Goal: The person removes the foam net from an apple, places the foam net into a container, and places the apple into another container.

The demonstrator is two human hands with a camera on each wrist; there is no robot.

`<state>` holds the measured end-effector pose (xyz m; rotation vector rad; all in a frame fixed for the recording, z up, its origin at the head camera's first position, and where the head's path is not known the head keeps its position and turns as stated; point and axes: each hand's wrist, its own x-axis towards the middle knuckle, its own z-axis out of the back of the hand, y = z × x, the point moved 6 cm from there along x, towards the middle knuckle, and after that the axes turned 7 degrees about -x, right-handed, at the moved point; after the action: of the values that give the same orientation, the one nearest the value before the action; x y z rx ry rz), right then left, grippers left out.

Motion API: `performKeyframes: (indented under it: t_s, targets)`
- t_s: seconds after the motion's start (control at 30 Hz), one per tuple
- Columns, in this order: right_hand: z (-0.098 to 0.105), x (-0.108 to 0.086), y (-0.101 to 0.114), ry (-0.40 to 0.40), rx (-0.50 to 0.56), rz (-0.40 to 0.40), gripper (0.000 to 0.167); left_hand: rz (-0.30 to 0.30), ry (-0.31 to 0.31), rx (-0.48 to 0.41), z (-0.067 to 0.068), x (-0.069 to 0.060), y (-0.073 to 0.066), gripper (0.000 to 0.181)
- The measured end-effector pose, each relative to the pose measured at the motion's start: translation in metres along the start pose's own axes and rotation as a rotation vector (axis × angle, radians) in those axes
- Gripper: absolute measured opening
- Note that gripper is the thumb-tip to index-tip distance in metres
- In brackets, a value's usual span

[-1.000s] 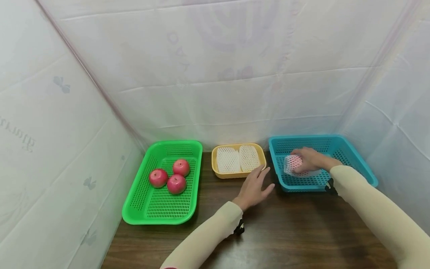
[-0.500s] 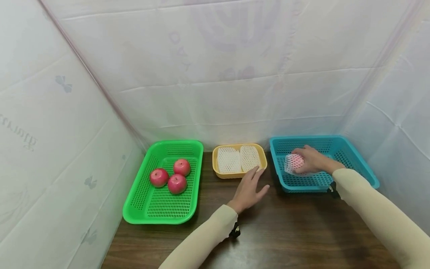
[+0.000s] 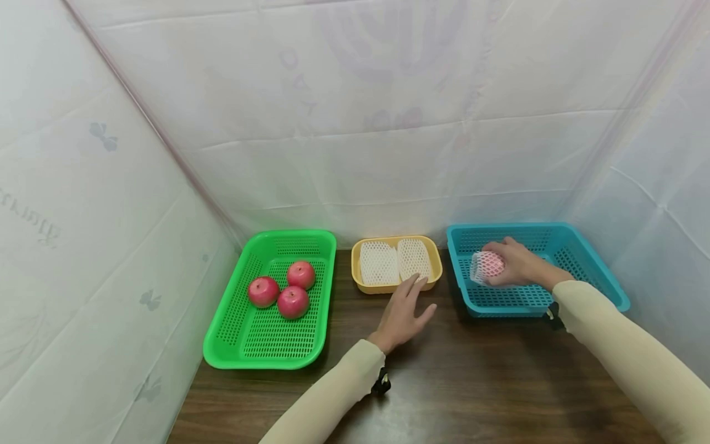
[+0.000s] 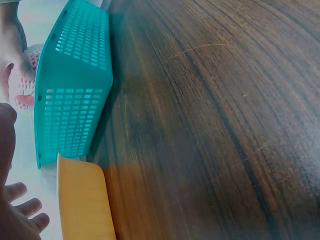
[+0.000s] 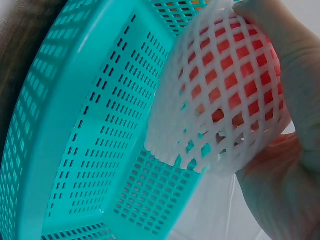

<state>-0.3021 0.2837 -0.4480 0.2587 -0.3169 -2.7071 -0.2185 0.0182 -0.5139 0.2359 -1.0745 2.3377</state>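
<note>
My right hand [image 3: 517, 264] grips an apple in a white foam net [image 3: 488, 265] over the blue basket [image 3: 476, 308]. In the right wrist view, the net [image 5: 227, 90] covers the red fruit, and its loose end hangs past it; thumb and fingers curl round the other side. My left hand [image 3: 400, 317] has its fingers extended at the near edge of a small yellow tray [image 3: 377, 288]; whether they touch it cannot be told. Two flat white foam nets [image 3: 379, 264] lie side by side in that tray. The left hand [image 4: 7, 170] holds nothing.
At the left, a green basket [image 3: 272, 364] holds three bare red apples [image 3: 293, 302]. All the containers stand on a dark wooden table [image 3: 466, 376]. White printed sheets [image 3: 383, 160] rise behind and at both sides.
My left hand has drifted left and slightly nearer to me, fingers still extended. My right hand keeps hold of the netted apple and has shifted slightly right and up.
</note>
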Motion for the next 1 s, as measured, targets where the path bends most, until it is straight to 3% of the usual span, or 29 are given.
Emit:
performKeyframes:
  t_s: [0.23, 0.53, 1.0]
  targets:
    - [0.001, -0.001, 0.001, -0.028, -0.006, -0.012, 0.079, 0.020, -0.007, -0.015, 0.004, -0.005, 0.004, 0.060]
    - [0.002, -0.002, 0.003, -0.085, -0.037, 0.069, 0.075, 0.041, -0.021, -0.039, 0.007, -0.009, 0.010, 0.062]
    - [0.004, -0.003, 0.017, -0.131, -0.005, 0.102, 0.072, 0.104, -0.078, -0.128, 0.014, -0.019, 0.024, 0.063]
